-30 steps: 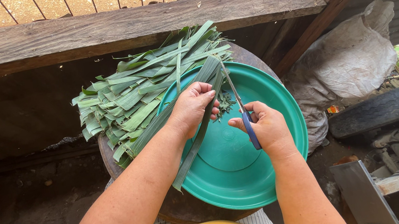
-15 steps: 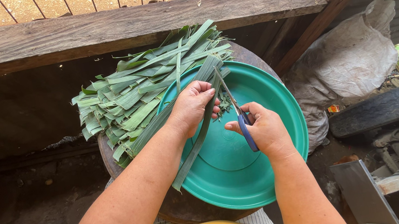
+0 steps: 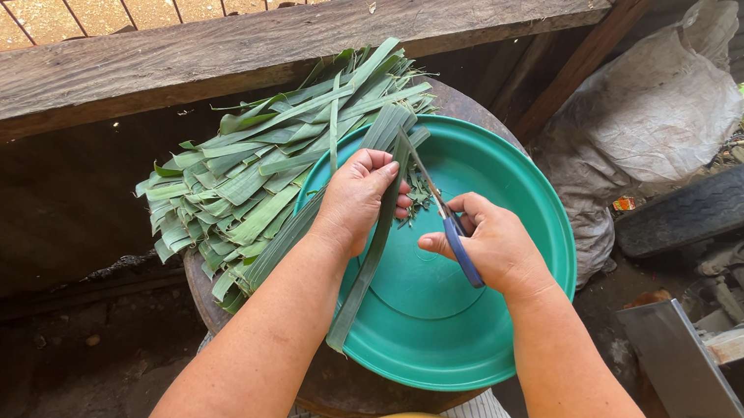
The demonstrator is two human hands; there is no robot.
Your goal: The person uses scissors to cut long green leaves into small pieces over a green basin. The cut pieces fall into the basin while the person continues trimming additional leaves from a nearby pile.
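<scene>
Head view. My left hand [image 3: 360, 196], curled, pinches one long leaf strip [image 3: 363, 265] at frame centre; its long axis runs lower left to upper right over the green basin [image 3: 528, 314]. My right hand [image 3: 492, 245], just right of it, grips blue-handled scissors [image 3: 448, 227], blades pointing up towards the leaf tip. Leaf pile [image 3: 248, 179] upper left.

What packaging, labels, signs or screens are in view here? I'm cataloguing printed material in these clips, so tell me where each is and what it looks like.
Grey sack: slumped against the wall right of the green basin, crumpled, pale grey, no print visible.
Small wrapper scrap: on the ground below the sack, orange-red, too small to make out.
No labels, signs or screens in view.
</scene>
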